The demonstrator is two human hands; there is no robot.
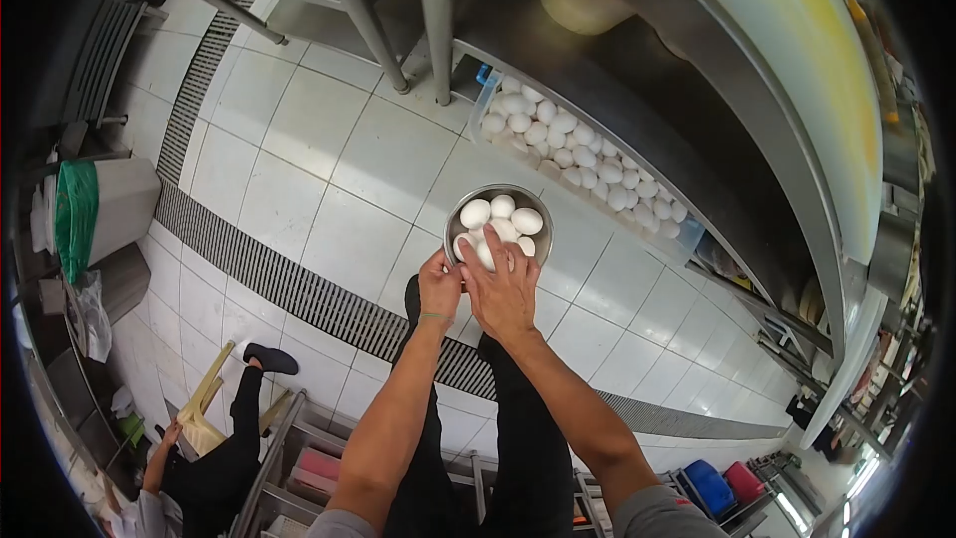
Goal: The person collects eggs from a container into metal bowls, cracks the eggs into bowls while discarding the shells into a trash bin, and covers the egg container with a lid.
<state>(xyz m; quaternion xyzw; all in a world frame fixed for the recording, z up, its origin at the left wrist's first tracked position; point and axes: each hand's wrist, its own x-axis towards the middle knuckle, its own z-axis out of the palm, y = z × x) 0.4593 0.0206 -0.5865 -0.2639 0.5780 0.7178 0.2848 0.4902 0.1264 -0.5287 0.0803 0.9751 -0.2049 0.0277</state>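
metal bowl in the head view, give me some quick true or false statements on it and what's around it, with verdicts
1. The metal bowl holds several white eggs. True.
2. The left hand is spread over the eggs in the bowl. False: the right hand is over them; the left hand is at the bowl's rim.
3. The clear plastic tub holds many more loose eggs. True.
4. The plastic bag draped at the far left is red. False: it is green.
5. Another person's dark shoe shows at the lower left. True.
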